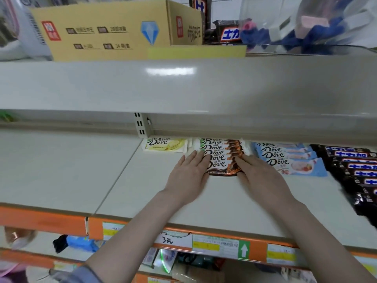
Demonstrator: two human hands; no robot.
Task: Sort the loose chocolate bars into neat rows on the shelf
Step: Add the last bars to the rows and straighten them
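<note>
Hands (188, 172) (256, 173) flank brown bars (221, 158); bare shelf (71, 170) lies leftward.

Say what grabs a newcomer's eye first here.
Two hands, left hand and right hand, lie flat against either side of a row of brown bars mid-shelf, squaring it up. Right of it sit a row of blue bars and a long row of black bars; a lone yellow bar lies at the left. A cardboard box stands on the shelf above.
</note>
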